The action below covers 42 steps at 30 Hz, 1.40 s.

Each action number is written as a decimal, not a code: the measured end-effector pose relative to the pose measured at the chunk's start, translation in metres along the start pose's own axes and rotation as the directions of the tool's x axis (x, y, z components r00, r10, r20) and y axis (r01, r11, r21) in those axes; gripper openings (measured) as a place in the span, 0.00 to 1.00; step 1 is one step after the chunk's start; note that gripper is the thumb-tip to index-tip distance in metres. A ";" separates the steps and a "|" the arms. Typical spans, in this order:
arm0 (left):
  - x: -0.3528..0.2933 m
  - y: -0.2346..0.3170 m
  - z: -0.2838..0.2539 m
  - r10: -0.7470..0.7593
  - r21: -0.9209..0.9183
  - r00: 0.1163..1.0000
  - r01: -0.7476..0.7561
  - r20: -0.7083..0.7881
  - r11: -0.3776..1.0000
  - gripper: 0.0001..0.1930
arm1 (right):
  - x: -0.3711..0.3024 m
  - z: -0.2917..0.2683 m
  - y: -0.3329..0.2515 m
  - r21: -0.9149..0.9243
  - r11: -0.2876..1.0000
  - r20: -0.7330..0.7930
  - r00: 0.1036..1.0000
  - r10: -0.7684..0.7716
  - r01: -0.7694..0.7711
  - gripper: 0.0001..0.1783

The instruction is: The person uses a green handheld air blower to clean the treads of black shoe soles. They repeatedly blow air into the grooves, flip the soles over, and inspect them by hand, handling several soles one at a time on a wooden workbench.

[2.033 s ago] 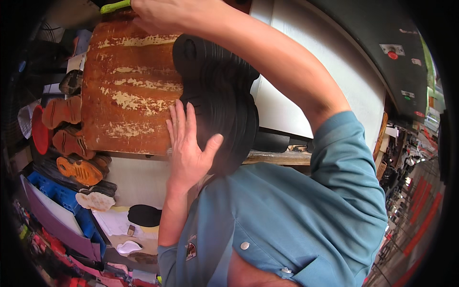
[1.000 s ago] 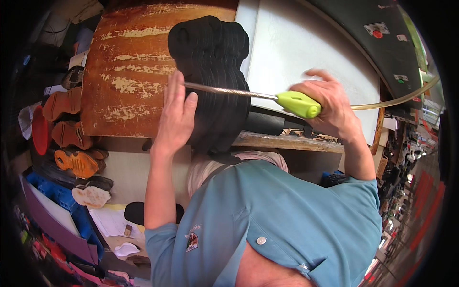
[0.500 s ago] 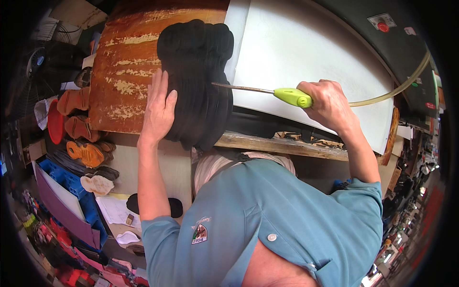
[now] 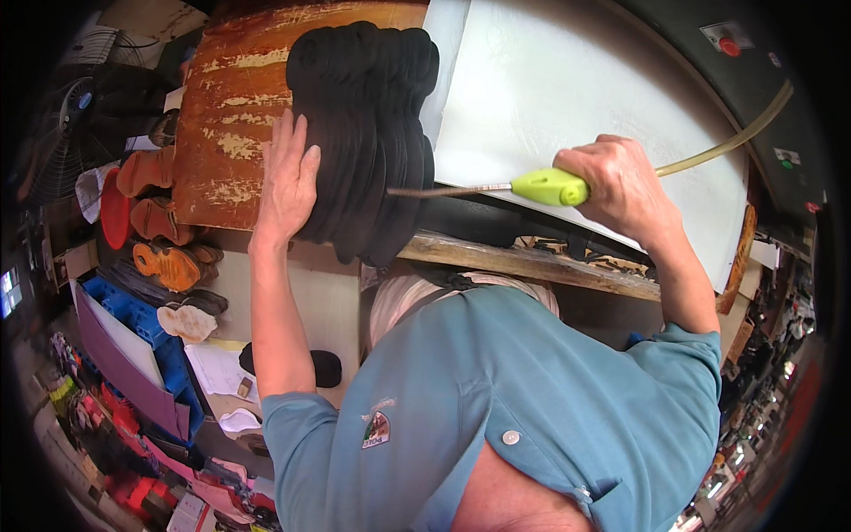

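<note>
A fanned stack of black sole-shaped pieces point(image 4: 362, 146) lies on the worn brown board. My left hand point(image 4: 288, 182) rests flat against the left edge of the stack, fingers stretched out and pointing away from me. In my right hand point(image 4: 620, 191) is a tool with a lime-green handle point(image 4: 548, 187) and a long thin metal rod point(image 4: 448, 191). The rod points left, its tip over the right part of the stack; whether it touches is unclear. A yellowish hose point(image 4: 727, 142) runs up to my right fist, which hides where it ends.
A white sheet point(image 4: 541, 97) covers the right side. Dark scraps fill a trough behind a wooden rail point(image 4: 523, 264). On the left are brown shoe parts point(image 4: 168, 266), a red oval thing point(image 4: 115, 208), a fan point(image 4: 75, 111) and a blue crate point(image 4: 124, 315). A red button point(image 4: 729, 46) is far right.
The rod's tip has come nearer to me along the stack. My left hand stays at the stack's left edge. The whole view has shifted slightly.
</note>
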<state>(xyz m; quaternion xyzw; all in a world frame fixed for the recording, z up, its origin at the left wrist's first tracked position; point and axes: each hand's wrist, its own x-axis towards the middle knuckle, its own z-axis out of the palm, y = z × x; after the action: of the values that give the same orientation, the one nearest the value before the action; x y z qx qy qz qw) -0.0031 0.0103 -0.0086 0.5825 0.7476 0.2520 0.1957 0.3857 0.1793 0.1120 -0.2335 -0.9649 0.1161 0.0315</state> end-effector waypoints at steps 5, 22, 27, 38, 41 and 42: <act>-0.007 0.029 0.016 0.054 0.065 0.997 -0.057 0.052 0.996 0.38 | -0.014 0.001 0.004 -0.071 0.992 0.022 0.994 0.105 -0.103 0.10; 0.000 0.009 0.009 -0.024 0.323 1.000 0.021 0.003 0.946 0.46 | -0.013 0.012 0.003 -0.044 0.984 -0.018 0.985 0.171 -0.172 0.09; 0.002 0.008 0.001 -0.017 0.285 0.999 0.024 -0.029 0.958 0.47 | -0.009 0.012 0.010 -0.017 0.970 -0.013 0.970 0.242 -0.243 0.09; -0.006 0.016 0.005 -0.009 0.342 1.000 0.017 -0.025 0.940 0.45 | -0.030 -0.002 0.009 -0.010 0.977 0.071 0.975 0.211 -0.211 0.08; -0.005 0.013 0.005 -0.014 0.349 1.000 0.021 -0.021 0.937 0.48 | -0.032 -0.001 0.004 -0.002 0.979 0.064 0.977 0.204 -0.204 0.08; -0.004 0.012 0.004 -0.008 0.338 1.000 0.018 -0.030 0.941 0.47 | -0.034 0.000 -0.001 0.064 0.989 0.114 0.985 0.127 -0.135 0.07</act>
<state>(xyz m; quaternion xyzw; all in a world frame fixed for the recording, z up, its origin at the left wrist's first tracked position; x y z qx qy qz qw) 0.0099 0.0090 -0.0042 0.5990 0.7862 0.1267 0.0839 0.4151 0.1632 0.1117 -0.2885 -0.9429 0.1650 -0.0208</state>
